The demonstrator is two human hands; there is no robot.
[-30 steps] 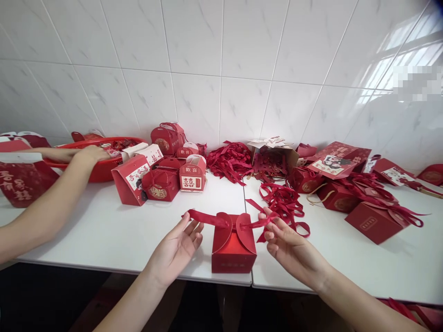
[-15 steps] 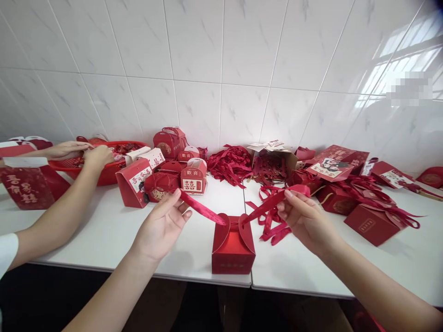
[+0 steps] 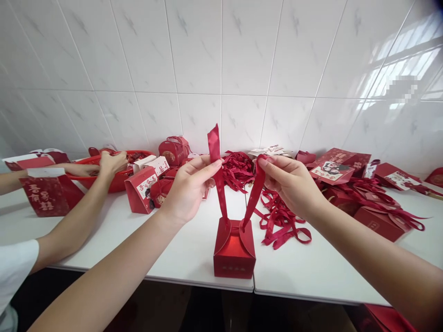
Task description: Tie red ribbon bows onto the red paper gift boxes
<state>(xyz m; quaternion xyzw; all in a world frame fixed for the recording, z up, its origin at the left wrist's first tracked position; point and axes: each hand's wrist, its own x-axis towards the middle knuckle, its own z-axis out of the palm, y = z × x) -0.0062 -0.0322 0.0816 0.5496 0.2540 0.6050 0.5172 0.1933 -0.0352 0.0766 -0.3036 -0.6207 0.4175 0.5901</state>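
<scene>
A small red gift box (image 3: pixel 234 266) stands upright near the table's front edge, its rounded flaps folded together on top. A dark red ribbon (image 3: pixel 222 198) passes through the holes in the flaps, and both ends rise from the box. My left hand (image 3: pixel 190 186) pinches one end between thumb and fingers, with a short tail sticking up above the grip. The other end is pinched by my right hand (image 3: pixel 289 182), the ribbon folding over at the fingertips. Both hands are above the box, not touching it.
Loose ribbons (image 3: pixel 282 219) lie right of the box, with a ribbon heap (image 3: pixel 238 168) by the wall. Tied boxes (image 3: pixel 380 221) crowd the right side. At left, a co-worker's hands (image 3: pixel 112 163) are over a red basket (image 3: pixel 119 183), near more boxes (image 3: pixel 140 189).
Both my hands have moved inward and up, bringing the ribbon ends closer together and steeper above the box. The co-worker's one hand has gone down into the basket.
</scene>
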